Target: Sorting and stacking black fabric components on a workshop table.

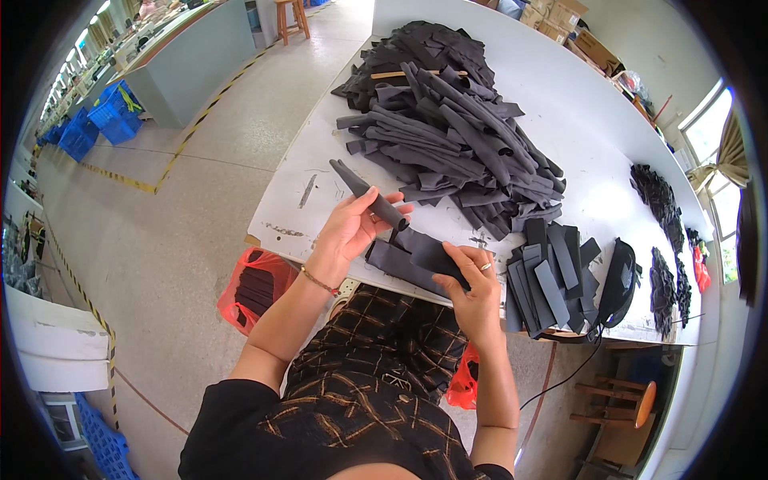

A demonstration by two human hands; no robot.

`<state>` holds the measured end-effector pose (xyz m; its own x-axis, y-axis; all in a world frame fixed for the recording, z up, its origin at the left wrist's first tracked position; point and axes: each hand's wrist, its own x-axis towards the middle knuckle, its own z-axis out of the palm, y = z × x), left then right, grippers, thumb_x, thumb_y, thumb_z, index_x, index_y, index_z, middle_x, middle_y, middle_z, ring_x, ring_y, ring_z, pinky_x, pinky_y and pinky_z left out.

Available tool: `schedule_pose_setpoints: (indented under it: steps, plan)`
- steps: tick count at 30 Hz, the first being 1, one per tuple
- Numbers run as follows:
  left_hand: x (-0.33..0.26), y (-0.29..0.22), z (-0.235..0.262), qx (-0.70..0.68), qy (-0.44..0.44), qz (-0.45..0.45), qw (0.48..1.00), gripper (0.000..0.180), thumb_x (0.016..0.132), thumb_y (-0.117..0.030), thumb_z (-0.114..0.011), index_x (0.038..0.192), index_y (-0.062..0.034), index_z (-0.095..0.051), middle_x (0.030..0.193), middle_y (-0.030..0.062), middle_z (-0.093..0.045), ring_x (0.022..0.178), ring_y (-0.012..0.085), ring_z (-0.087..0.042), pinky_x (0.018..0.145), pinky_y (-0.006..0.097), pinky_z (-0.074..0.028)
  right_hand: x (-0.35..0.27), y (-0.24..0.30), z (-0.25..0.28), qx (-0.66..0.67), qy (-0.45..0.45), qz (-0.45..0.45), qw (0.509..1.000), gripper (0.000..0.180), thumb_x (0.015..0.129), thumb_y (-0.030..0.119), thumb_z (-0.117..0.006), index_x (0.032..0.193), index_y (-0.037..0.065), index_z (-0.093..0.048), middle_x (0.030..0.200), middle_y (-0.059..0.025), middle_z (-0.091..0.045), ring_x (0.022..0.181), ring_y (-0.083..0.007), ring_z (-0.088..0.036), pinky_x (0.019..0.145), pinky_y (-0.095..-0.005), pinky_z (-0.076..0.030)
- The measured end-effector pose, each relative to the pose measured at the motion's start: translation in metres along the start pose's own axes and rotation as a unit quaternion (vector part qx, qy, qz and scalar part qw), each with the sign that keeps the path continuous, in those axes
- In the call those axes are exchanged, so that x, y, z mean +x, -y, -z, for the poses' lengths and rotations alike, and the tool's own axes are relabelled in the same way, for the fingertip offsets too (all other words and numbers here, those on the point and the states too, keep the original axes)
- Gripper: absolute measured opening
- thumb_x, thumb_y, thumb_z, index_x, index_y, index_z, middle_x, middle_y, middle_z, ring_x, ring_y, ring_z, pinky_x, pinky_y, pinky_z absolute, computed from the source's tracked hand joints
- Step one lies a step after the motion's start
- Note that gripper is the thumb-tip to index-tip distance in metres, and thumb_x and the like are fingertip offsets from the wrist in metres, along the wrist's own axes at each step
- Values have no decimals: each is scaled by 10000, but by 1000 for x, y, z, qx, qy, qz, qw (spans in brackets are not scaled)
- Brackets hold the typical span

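My left hand (349, 227) pinches a dark grey tube-like fabric piece (370, 196) between thumb and fingers, above the near edge of the white table. In my right hand (474, 290), a flat dark grey rectangular panel (436, 258) is held by its right end, thumb on the near side. The panel's left end lies close to the tube's lower end; whether the two touch, I cannot tell. Another dark flat piece (392, 262) lies under the panel at the table edge. Beyond my hands rises a large heap of similar dark grey fabric tubes (464, 148).
On the white table (300, 160), flat dark panels (548, 276) lie right of my right hand, beside a black corded device (620, 284). Small black piles (662, 280) sit farther right. Red plastic bags (264, 292) stand below the front edge. A wooden stool (640, 404) is at lower right.
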<state>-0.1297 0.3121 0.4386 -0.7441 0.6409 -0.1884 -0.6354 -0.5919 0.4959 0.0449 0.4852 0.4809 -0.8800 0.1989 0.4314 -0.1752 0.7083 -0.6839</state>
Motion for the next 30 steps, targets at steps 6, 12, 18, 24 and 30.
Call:
schedule_pose_setpoints:
  steps: [6, 12, 18, 24, 30]
  plan:
    - [-7, 9, -8, 50, 35, -3, 998, 291, 985, -32, -470, 1272, -34, -423, 1241, 296, -548, 1136, 478, -571, 973, 543, -516, 7, -2, -3, -48, 5, 44, 998, 438, 725, 46, -764, 1153, 58, -677, 1028, -96, -606, 920, -295, -521, 828, -391, -435]
    - [-6, 8, -12, -22, 76, 18, 997, 362, 921, 86, -441, 1254, -48, -391, 1322, 330, -467, 1207, 484, -519, 1015, 578, -471, 5, -4, -1, -75, 6, 40, 996, 401, 732, 49, -757, 1127, 64, -689, 1019, -86, -608, 914, -291, -524, 828, -394, -426]
    - [-5, 12, -17, -10, 80, 36, 996, 424, 940, 44, -467, 1342, -62, -383, 1323, 297, -490, 1231, 483, -497, 1026, 566, -465, 10, 3, -4, -89, 19, 73, 993, 365, 744, 60, -749, 1105, 58, -695, 996, -72, -611, 906, -278, -532, 821, -388, -422]
    - [-3, 16, -11, 34, 82, 55, 994, 389, 957, -15, -524, 1327, -74, -420, 1242, 238, -571, 1170, 430, -571, 990, 505, -500, 20, 4, 4, -161, -18, 95, 982, 316, 744, 59, -743, 1057, 67, -702, 971, -54, -610, 893, -265, -543, 809, -385, -423]
    - [-13, 24, -21, 57, 41, 1, 998, 510, 959, -7, -523, 1416, -66, -304, 1214, 242, -584, 1134, 371, -608, 947, 455, -529, 22, 5, -1, -267, -73, 170, 946, 326, 715, 42, -739, 1038, 73, -704, 949, -22, -614, 876, -228, -554, 798, -378, -426]
